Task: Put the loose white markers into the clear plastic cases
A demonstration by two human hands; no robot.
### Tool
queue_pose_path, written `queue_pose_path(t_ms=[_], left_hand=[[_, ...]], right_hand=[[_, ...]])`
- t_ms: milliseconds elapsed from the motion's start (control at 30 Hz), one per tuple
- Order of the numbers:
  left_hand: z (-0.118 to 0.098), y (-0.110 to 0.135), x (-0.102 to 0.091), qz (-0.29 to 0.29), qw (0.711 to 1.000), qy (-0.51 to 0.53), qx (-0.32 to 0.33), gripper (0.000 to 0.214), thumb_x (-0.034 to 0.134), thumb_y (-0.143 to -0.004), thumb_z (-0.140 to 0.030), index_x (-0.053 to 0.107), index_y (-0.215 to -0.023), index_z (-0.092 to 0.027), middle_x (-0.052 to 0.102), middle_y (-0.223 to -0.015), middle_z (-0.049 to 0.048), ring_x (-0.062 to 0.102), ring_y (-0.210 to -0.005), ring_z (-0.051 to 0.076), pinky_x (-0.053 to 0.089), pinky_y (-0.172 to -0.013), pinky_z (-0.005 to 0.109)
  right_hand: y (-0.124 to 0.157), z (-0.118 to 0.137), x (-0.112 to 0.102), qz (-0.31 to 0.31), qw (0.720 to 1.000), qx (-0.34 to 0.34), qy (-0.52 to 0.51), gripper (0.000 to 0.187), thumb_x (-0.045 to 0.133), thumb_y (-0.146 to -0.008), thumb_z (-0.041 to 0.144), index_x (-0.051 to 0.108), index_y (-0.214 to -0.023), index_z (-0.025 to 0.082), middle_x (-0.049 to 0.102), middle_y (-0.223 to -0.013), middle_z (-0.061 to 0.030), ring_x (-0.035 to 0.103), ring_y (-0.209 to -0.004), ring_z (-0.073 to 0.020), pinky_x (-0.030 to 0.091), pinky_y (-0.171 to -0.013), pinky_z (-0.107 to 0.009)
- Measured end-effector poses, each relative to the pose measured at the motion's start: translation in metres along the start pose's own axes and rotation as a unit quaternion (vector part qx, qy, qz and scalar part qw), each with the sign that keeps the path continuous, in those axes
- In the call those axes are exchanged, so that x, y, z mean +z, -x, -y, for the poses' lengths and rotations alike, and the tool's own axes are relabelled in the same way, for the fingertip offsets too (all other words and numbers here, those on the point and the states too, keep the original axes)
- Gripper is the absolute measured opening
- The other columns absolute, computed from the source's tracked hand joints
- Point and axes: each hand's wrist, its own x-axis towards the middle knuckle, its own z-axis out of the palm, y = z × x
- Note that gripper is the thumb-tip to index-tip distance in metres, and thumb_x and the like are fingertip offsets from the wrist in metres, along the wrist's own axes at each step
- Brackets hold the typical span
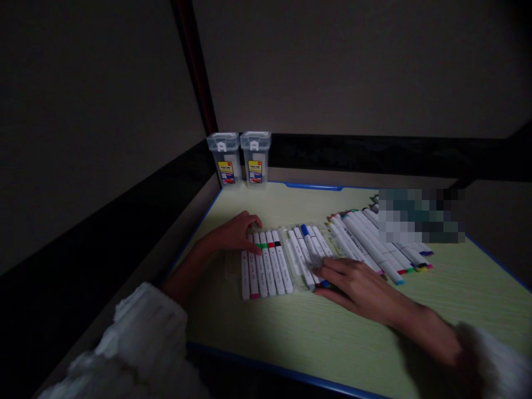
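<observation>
My left hand (pixel 239 234) lies over the upper left of a row of white markers (pixel 269 270), thumb and fingers spread apart, the thumb touching the markers near their coloured bands. This row lies in a clear plastic tray (pixel 233 266). Beside it, a second clear tray (pixel 296 266) carries several more white markers (pixel 300 255). My right hand (pixel 353 285) is closed at the lower end of a blue-capped marker (pixel 308 241) above this second group. The fingertips partly hide the lower ends there, where a bit of blue shows.
Many loose white markers (pixel 369 244) with coloured ends lie in a heap on the right. Two lidded clear boxes (pixel 224 160) stand at the back left corner. The pale table (pixel 353 354) has a blue edge, with walls behind and left. A pixelated patch covers the far right.
</observation>
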Motion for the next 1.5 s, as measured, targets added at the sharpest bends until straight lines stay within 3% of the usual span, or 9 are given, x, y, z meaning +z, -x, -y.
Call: queue_pose_path(t_ms=[1000, 1167, 1233, 1400, 1500], left_hand=[[0.009, -0.007, 0.009, 0.012, 1.000, 0.022, -0.001, 0.058, 0.072, -0.048, -0.040, 0.050, -0.096, -0.017, 0.046, -0.086, 0.0016, 0.046, -0.078, 0.017, 0.036, -0.063, 0.024], [0.010, -0.006, 0.006, 0.001, 1.000, 0.024, 0.007, 0.061, 0.073, -0.048, -0.037, 0.050, -0.101, -0.016, 0.048, -0.087, 0.0021, 0.048, -0.077, 0.016, 0.038, -0.065, 0.025], [0.011, -0.005, 0.001, -0.002, 0.999, 0.030, 0.016, 0.055, 0.072, -0.052, -0.034, 0.052, -0.099, -0.015, 0.050, -0.084, 0.0016, 0.048, -0.074, 0.015, 0.038, -0.064, 0.024], [0.010, -0.002, -0.013, -0.016, 1.000, -0.001, 0.002, 0.016, 0.055, -0.070, -0.024, 0.060, -0.078, -0.011, 0.057, -0.075, 0.0026, 0.051, -0.068, 0.012, 0.038, -0.063, 0.023], [0.007, -0.003, -0.015, 0.013, 0.999, -0.044, -0.006, 0.018, 0.047, -0.075, -0.020, 0.063, -0.073, -0.010, 0.060, -0.072, 0.0029, 0.053, -0.068, 0.012, 0.037, -0.065, 0.022]], right_hand=[[0.000, -0.001, 0.001, 0.003, 1.000, 0.006, -0.019, 0.034, 0.035, -0.088, 0.039, 0.058, -0.097, 0.015, 0.058, -0.083, -0.0084, 0.058, -0.074, -0.0208, 0.046, -0.060, -0.036], [0.000, -0.001, 0.001, -0.012, 1.000, 0.001, -0.016, 0.032, 0.037, -0.087, 0.038, 0.059, -0.089, 0.015, 0.058, -0.078, -0.0072, 0.058, -0.069, -0.0194, 0.046, -0.058, -0.034], [0.000, 0.000, 0.002, -0.015, 1.000, -0.001, -0.015, 0.031, 0.037, -0.087, 0.038, 0.059, -0.088, 0.015, 0.059, -0.077, -0.0070, 0.058, -0.068, -0.0189, 0.046, -0.057, -0.034], [0.000, 0.000, 0.000, -0.013, 1.000, -0.005, -0.009, 0.032, 0.037, -0.087, 0.037, 0.059, -0.095, 0.015, 0.060, -0.082, -0.0080, 0.059, -0.071, -0.0200, 0.047, -0.059, -0.035], [0.001, 0.000, 0.000, -0.014, 1.000, -0.002, -0.009, 0.030, 0.038, -0.087, 0.037, 0.059, -0.092, 0.016, 0.060, -0.080, -0.0074, 0.059, -0.069, -0.0194, 0.047, -0.058, -0.034]])
